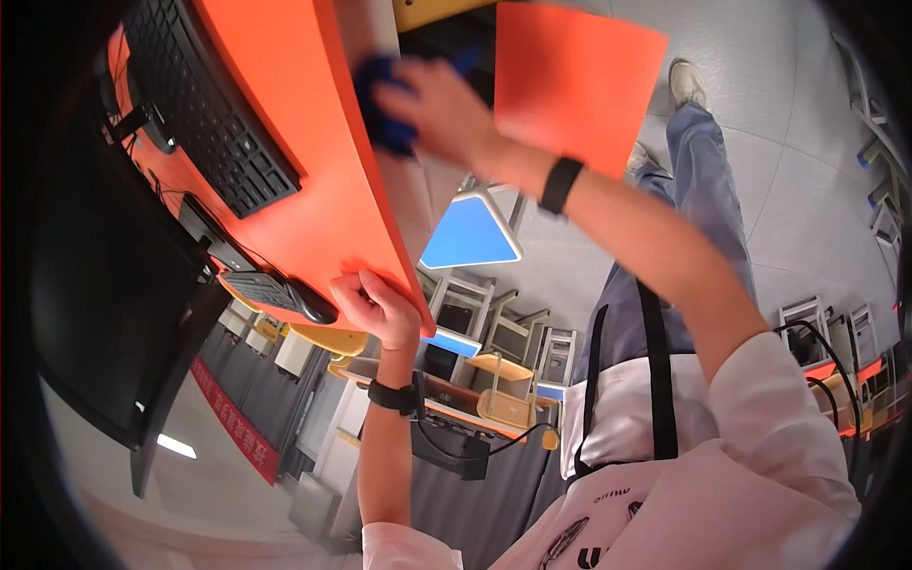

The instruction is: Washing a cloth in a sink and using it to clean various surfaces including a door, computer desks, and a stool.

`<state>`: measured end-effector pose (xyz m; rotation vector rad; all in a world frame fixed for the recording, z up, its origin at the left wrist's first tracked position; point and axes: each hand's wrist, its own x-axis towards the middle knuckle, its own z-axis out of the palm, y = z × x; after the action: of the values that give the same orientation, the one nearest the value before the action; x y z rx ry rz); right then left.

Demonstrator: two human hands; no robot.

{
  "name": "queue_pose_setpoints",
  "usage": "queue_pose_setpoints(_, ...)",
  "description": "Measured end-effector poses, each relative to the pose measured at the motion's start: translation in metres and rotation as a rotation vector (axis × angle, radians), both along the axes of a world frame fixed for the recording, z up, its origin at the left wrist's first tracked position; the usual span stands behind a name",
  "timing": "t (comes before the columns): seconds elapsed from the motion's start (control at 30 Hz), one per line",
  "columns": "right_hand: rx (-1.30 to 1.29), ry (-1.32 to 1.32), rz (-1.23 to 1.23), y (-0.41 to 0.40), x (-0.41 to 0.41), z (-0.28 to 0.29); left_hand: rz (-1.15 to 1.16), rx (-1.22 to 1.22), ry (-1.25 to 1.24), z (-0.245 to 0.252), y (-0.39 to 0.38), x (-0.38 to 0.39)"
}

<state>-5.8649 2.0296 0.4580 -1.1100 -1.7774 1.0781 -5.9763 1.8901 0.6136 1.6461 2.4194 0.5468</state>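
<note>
My right hand [438, 107], blurred, holds a dark blue cloth [388, 117] with its fingers spread over it. The cloth is at the pale panel just beyond the edge of the orange desk [306, 149]. My left hand [381, 310] rests as a loose fist on the near corner of the orange desktop, with nothing seen in it. Beside that fist, on the desktop, lies a black computer mouse [312, 301]. Both wrists carry a black band.
On the desk are a large black keyboard [214, 114], a smaller keyboard [260, 288] and black monitors [114, 271]. An orange square top [573, 89] and a blue stool top [474, 231] are beyond the desk. Stacked stools [463, 306] stand below; my legs are at the right.
</note>
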Motion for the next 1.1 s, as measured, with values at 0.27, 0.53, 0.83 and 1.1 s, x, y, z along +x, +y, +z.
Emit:
queue_pose_setpoints(0.27, -0.854, 0.438, 0.097, -0.114, 0.002, -0.017, 0.049, 0.008, -0.044, -0.002, 0.0, 0.0)
queue_pose_setpoints(0.53, -1.208, 0.948, -0.258, -0.001, -0.013, -0.031, 0.069, 0.011, -0.08, -0.006, -0.003, -0.003)
queue_pose_setpoints(0.83, -1.429, 1.384, -0.087, 0.083, -0.001, -0.06, 0.06, -0.004, -0.079, -0.003, 0.007, 0.008)
queue_pose_setpoints(1.1, -1.965, 1.086, -0.006, -0.094, -0.023, 0.001, 0.053, -0.019, -0.021, 0.003, -0.005, -0.007)
